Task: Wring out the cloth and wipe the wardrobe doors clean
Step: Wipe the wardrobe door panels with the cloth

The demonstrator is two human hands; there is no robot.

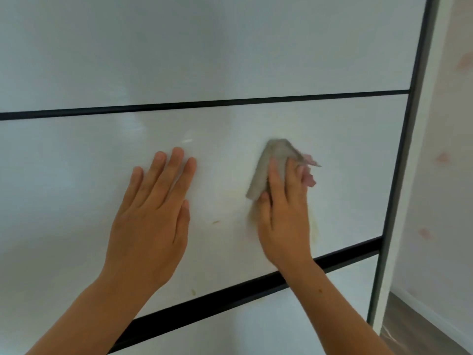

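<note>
Grey cloth, pink at one edge, lies on the middle panel of the glossy white wardrobe door. I record the right hand pressing it to the panel with nearly straight fingers, thumb beside the cloth's lower edge; the cloth is blurred. The left hand rests flat on the same panel, fingers extended, holding nothing. Yellowish marks show between the hands. Black strips divide the panels. Pink-flecked wallpaper and floor lie to the right.

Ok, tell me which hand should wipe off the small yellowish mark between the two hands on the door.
Right. The right hand presses the cloth against the wardrobe door, just beside the mark. The left hand lies flat and bare on the panel, holding nothing to wipe with.
</note>
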